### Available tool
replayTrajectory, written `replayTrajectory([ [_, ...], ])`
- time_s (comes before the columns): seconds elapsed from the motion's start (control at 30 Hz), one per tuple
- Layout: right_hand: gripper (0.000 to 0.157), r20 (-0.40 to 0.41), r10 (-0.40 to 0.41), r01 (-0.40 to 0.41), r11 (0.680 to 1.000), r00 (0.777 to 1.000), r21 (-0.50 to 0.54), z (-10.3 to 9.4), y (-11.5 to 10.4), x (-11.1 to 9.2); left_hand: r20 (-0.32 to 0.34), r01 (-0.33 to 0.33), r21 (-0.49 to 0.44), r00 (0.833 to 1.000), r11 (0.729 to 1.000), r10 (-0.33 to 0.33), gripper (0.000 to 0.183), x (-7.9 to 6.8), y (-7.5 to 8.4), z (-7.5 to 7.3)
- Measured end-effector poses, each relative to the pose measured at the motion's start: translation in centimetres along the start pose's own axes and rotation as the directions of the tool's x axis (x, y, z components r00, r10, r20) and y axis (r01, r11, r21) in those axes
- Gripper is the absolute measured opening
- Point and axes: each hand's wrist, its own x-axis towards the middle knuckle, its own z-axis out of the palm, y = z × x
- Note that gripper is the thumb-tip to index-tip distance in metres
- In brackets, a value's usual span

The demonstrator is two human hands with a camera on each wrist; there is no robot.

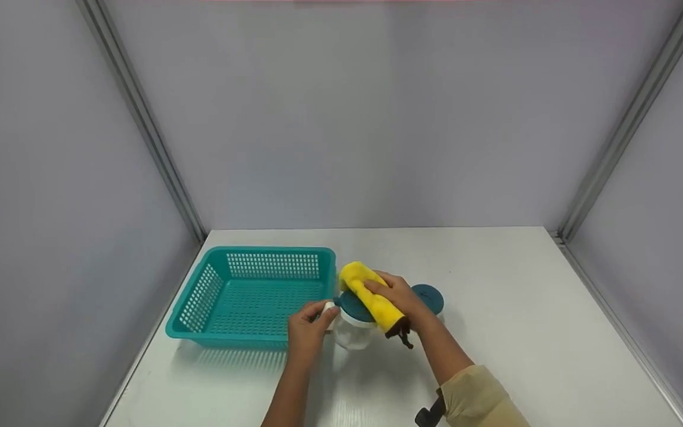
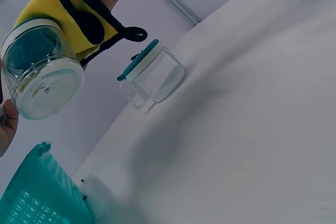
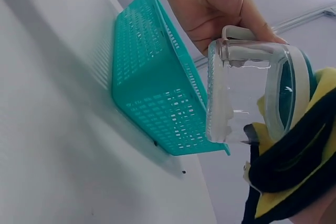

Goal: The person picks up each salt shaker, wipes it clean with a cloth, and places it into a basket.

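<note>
My left hand (image 1: 306,335) pinches the handle of a clear jar (image 2: 50,87) with a teal lid (image 1: 354,307) and a white collar. The jar is held up off the table, beside the basket. Against its lid and side my right hand (image 1: 402,298) holds a folded yellow cloth (image 1: 384,309) with a dark edge and a hanging loop. In the right wrist view the cloth covers part of the lid end, and the left fingers (image 3: 257,22) lie along the handle. A second clear jar (image 2: 160,74), also teal-lidded and with a handle, stands on the table behind my right hand.
A teal perforated basket (image 1: 270,305) sits on the left of the white table (image 1: 513,332), close to the held jar. Grey walls (image 1: 341,118) enclose the table at the back and both sides.
</note>
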Motion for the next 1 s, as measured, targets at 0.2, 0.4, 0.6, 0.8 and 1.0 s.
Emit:
replayTrajectory([
  [0.2, 0.061, 0.001, -0.008, 0.007, 0.972, 1.0, 0.236, 0.1, 0.3, -0.5, -0.047, 0.057, -0.051, 0.997, 0.997, -0.059, 0.029, 0.8, -1.3, 0.3],
  [0.4, 0.067, -0.03, -0.004, 0.015, 0.914, 1.0, 0.405, 0.7, 0.6, -1.3, -0.071, 0.052, -0.074, 0.996, 0.996, -0.057, 0.038, 0.7, -1.3, 0.7],
  [0.6, 0.069, -0.087, 0.003, 0.036, 0.896, 0.996, 0.442, 1.6, 1.3, -2.2, -0.106, 0.093, -0.087, 0.989, 0.992, -0.102, 0.038, 0.1, -1.3, 0.8],
  [0.8, 0.068, -0.171, -0.013, 0.095, 0.871, 0.985, 0.481, 2.7, 2.0, -2.3, -0.145, 0.089, -0.103, 0.984, 0.991, -0.103, 0.041, 0.1, -1.2, 1.1],
  [1.0, 0.063, -0.32, -0.033, 0.172, 0.893, 0.947, 0.416, 4.0, 2.9, -2.3, -0.187, 0.078, -0.094, 0.978, 0.993, -0.095, 0.044, -0.1, -0.9, 1.5],
])
